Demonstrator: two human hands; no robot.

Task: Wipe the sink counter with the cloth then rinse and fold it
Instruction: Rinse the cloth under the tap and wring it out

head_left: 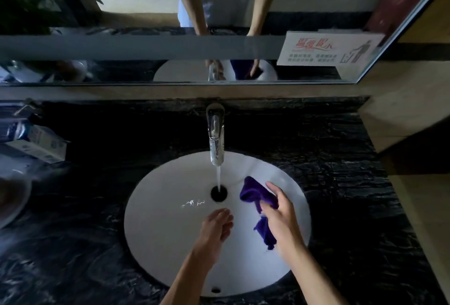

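Right hand [280, 217] grasps the purple cloth [253, 195] over the right half of the sink [170, 231]. Left hand [216, 229] hangs released beside it, fingers relaxed, near the drain. Water runs from the tap [216, 139] at the table's [85, 207] back edge.

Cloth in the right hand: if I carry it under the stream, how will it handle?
Likely floppy: the cloth droops in folds from both sides of the right hand. Probably light now, but it should grow heavier and drip once under the water. It looks plush, so a loose pinch should hold it.
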